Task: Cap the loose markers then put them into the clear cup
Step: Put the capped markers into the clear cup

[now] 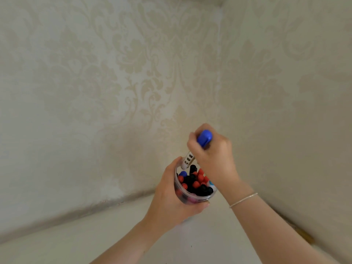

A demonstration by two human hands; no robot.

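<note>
The table [114, 235] is white, and two forearms reach in over it from the near edge. The left hand [169, 202] wraps round the cup [192, 197], fingers curled about its clear wall, holding it just above the table. Inside stand capped markers [196, 181] — red, black and one blue. The right hand [213, 155], a thin bracelet [243, 200] on its wrist, grips a blue-capped marker [204, 138] tilted cap-up, its white lower end at the cup's far rim. Behind, patterned wallpaper [114, 73] meets in a corner.
</note>
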